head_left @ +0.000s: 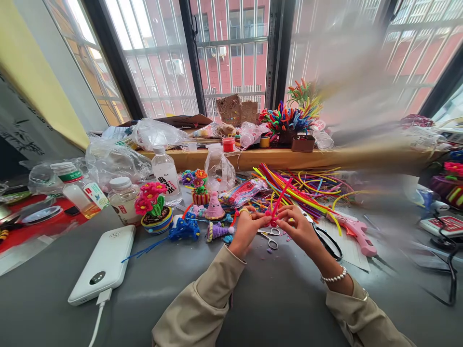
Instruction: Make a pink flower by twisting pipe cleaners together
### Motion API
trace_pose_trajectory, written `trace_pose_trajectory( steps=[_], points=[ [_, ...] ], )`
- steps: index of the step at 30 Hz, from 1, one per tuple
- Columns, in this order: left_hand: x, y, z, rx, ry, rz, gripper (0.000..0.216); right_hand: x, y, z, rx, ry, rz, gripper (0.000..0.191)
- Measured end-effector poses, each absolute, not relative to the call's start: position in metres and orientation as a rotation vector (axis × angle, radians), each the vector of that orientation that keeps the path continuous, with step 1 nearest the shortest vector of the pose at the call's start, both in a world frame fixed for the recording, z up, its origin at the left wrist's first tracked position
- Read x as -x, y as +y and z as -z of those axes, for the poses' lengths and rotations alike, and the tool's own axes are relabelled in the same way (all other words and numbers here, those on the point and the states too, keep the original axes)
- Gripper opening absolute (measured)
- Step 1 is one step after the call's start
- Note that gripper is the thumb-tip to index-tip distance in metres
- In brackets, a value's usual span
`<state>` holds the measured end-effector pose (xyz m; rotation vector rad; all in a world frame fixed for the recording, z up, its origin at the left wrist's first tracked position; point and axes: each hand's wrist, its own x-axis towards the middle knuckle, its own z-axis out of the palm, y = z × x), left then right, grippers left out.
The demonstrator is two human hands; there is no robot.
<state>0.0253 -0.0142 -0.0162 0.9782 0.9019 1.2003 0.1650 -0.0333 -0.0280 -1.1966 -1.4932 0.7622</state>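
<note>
pink pipe cleaner (281, 198), between both hands (249, 224)

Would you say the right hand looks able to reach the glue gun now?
Probably yes: the glue gun lies nearby, beyond a low black handle, though the right hand holds a pink pipe cleaner.

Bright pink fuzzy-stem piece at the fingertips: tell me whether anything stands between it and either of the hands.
Nothing visible does: the left hand and right hand both have fingertips on the bright pink fuzzy-stem piece. The small silver metal scissors lie on the grey tabletop below, not in between.
</note>
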Motion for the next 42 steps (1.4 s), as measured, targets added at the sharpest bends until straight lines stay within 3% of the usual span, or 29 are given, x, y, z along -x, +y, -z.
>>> trace_pose_trajectory(
  steps=[9, 22, 30, 42],
  points=[
    [-0.024, -0.013, 0.017, -0.96, 0.867, -1.156, 0.051, -0.17, -0.035, 0.023, 1.205, -1.696, -0.515, 0.012],
    [-0.029, -0.018, 0.016, -1.257, 0.79, -1.231, 0.044, -0.155, -0.036, 0.028, 1.222, -0.929, -1.349, 0.013],
    [-0.023, -0.015, 0.011, -0.923, 0.887, -1.134, 0.047, -0.169, -0.037, 0.019, 1.137, -1.025, -1.332, 0.016],
    [-0.024, -0.017, 0.008, -0.884, 0.788, -1.079, 0.049, -0.167, -0.034, 0.029, 0.921, -0.999, -1.6, 0.02]
  ],
)
